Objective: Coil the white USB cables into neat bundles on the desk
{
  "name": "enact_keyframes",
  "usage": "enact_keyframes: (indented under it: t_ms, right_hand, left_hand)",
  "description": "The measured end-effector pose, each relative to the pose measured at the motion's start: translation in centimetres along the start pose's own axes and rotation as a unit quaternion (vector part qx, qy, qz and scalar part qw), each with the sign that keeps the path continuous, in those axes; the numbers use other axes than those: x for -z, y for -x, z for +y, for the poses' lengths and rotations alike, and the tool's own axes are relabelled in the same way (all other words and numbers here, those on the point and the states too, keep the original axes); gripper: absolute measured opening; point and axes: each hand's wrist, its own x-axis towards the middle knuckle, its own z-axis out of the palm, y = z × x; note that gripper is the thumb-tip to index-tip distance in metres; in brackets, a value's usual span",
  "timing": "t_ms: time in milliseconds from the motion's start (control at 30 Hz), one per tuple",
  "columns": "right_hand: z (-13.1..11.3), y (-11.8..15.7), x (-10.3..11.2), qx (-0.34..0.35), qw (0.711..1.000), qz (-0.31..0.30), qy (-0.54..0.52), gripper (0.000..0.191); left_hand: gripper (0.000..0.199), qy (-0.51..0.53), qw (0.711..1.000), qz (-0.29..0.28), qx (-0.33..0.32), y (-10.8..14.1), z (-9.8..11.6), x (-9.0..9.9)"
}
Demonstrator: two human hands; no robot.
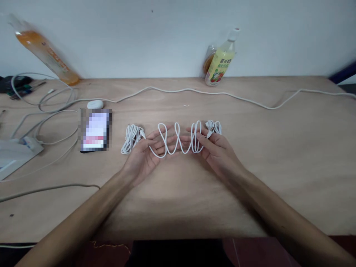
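Note:
A white USB cable [178, 139] stretches in loose loops between my two hands above the wooden table. My left hand [146, 152], palm up, holds one end under the thumb, with a plug showing at the thumb tip. With thumb and fingers, my right hand [214, 144] grips the gathered loops at the other end; a metal-tipped plug [210, 133] sticks out there. Beyond my left hand lies a coiled white cable bundle [130, 141]. Another white cable bundle [217, 126] sits just behind my right hand, which partly hides it.
A phone [96, 129] and a white earbud case [95, 104] are at left, among loose cables [41, 111]. One long white cable [189, 89] crosses the back of the table. An orange drink bottle [47, 55] and a yellow-labelled bottle [221, 61] stand by the wall.

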Motion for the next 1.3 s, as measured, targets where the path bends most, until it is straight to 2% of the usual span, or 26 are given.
enact_keyframes:
  t_ms: [200, 533, 633, 800, 867, 1000, 1133, 1200, 1300]
  right_hand:
    - [0.33, 0.15, 0.13, -0.031, 0.999, 0.004, -0.012, 0.032]
    - [0.46, 0.06, 0.68, -0.076, 0.996, -0.017, -0.045, 0.033]
    - [0.27, 0.05, 0.79, -0.097, 0.993, -0.020, -0.057, 0.033]
    - [-0.08, 0.08, 0.79, -0.110, 0.991, -0.046, -0.061, 0.030]
    - [-0.11, 0.09, 0.75, -0.108, 0.990, -0.056, -0.068, 0.029]
    - [0.07, 0.06, 0.71, -0.106, 0.988, -0.080, -0.080, 0.026]
    - [0.23, 0.00, 0.69, -0.092, 0.987, -0.100, -0.088, 0.024]
    - [0.20, 0.01, 0.65, -0.089, 0.986, -0.103, -0.096, 0.022]
    - [0.05, 0.06, 0.58, -0.095, 0.986, -0.096, -0.095, 0.022]
  left_hand:
    - [0.068, -0.001, 1.000, 0.018, -0.005, -0.11, 0.13, 0.12]
    - [0.058, 0.000, 1.000, 0.016, 0.018, 0.06, 0.20, 0.33]
    - [0.063, 0.002, 1.000, 0.006, 0.026, 0.23, 0.36, 0.19]
    - [0.086, 0.021, 0.998, -0.031, 0.058, 0.21, 0.46, 0.44]
    - [0.090, 0.032, 0.996, -0.051, 0.062, 0.13, 0.40, 0.69]
    - [0.077, 0.033, 0.995, -0.076, 0.060, 0.11, 0.33, 0.90]
    - [0.061, 0.002, 0.997, -0.066, 0.042, 0.36, 0.32, 0.61]
    - [0.060, -0.005, 0.997, -0.063, 0.036, 0.46, 0.31, 0.46]
    - [0.070, 0.001, 0.997, -0.063, 0.036, 0.51, 0.32, 0.30]
